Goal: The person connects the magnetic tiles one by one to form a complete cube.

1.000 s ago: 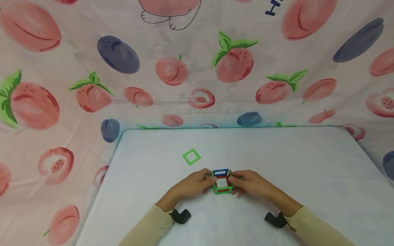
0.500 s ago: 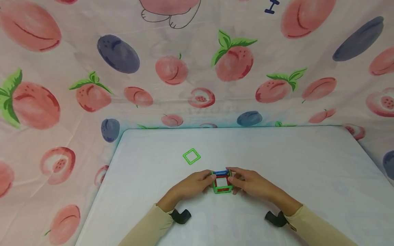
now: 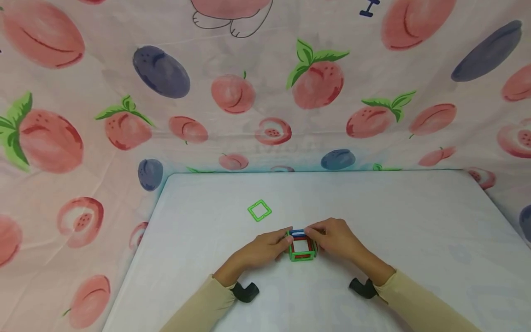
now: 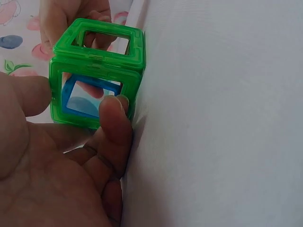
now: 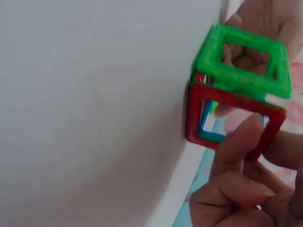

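A small box of magnetic square tiles (image 3: 302,254) stands near the middle of the white table, between both hands. Its near side is green, with red below and a blue tile (image 3: 297,234) along the far side. My left hand (image 3: 263,249) holds its left side by thumb and fingers; in the left wrist view a fingertip lies over the opening of a green tile (image 4: 94,66). My right hand (image 3: 338,237) pinches the box at its far right corner, thumb at the blue tile. In the right wrist view, a finger crosses the opening of a red tile (image 5: 193,113).
A loose green square tile (image 3: 264,216) lies flat on the white table (image 3: 394,207), beyond the box and to its left. A fruit-printed cloth (image 3: 199,152) hangs behind the table's far edge.
My right hand has risen and shifted from the box's right side to its far right corner, with the thumb now at the blue tile. The left hand keeps its hold.
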